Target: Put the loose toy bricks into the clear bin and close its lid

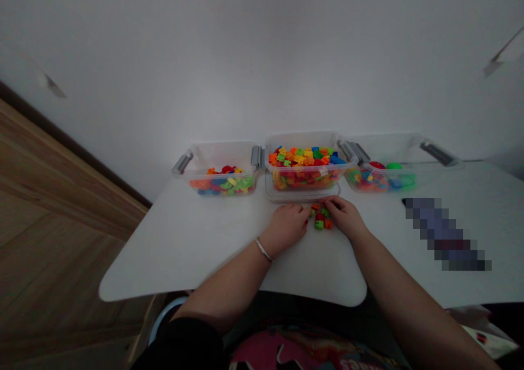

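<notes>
A small cluster of red, green and orange building bricks (320,224) sits on the white table between my two hands. My left hand (287,229), with a silver bangle at its wrist, is closed at the cluster's left side, its bent fingertips on the bricks. From the right, my right hand (344,215) pinches at the upper edge of the same bricks with thumb and fingers. My fingers partly hide the bricks, so how they join is not clear. A bit of red shows under the left fingertips.
Behind my hands, a clear bin (310,169) full of colourful bricks stands on a clear lid (286,198). Another clear bin (223,160) with bricks stands left, and a third bin (401,146) with mixed pieces right. A pixelated flat object (444,236) lies on the white table (184,244).
</notes>
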`<move>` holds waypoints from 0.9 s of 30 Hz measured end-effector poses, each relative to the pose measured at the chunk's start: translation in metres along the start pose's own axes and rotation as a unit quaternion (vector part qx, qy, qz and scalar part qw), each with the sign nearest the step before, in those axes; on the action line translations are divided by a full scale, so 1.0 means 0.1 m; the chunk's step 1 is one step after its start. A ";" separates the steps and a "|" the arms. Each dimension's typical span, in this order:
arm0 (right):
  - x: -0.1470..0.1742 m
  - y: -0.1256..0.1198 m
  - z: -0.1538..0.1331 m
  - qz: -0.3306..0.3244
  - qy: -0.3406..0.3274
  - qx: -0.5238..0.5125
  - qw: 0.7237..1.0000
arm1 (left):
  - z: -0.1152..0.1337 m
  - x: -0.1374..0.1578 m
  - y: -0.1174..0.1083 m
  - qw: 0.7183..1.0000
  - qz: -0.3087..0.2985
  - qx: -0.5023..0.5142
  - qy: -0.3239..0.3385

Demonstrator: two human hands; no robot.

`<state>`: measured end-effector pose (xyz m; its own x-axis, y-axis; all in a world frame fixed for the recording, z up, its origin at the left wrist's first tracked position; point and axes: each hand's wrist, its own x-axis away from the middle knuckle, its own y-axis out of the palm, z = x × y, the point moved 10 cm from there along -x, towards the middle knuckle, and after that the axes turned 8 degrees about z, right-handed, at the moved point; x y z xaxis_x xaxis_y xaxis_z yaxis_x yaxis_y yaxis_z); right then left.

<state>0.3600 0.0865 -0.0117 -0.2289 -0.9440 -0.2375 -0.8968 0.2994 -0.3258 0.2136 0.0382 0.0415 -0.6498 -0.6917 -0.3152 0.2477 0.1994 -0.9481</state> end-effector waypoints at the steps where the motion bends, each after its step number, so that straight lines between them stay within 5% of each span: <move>1: 0.00 0.00 0.00 -0.002 0.002 -0.001 1.000 | -0.01 0.00 0.00 1.000 -0.002 -0.003 -0.001; 9: 0.00 0.01 -0.04 -0.009 -0.007 -0.001 1.000 | 0.03 -0.05 -0.15 0.995 0.031 0.087 0.037; 18: 0.01 0.03 -0.02 -0.017 -0.007 -0.004 1.000 | -0.04 0.09 -1.26 0.904 0.361 0.190 0.127; 23: 0.00 0.04 0.01 -0.023 -0.003 0.002 1.000 | -0.47 0.09 -1.36 0.876 0.437 0.200 0.026; 27: 0.00 0.04 0.01 -0.024 0.000 0.016 1.000 | -0.81 -0.13 -1.23 0.891 0.404 0.196 -0.065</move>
<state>0.3568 0.0881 -0.0133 -0.1867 -0.9573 -0.2205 -0.8940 0.2586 -0.3659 0.1333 0.0791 0.1586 -0.0622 -0.5118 -0.8568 0.8458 0.4287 -0.3174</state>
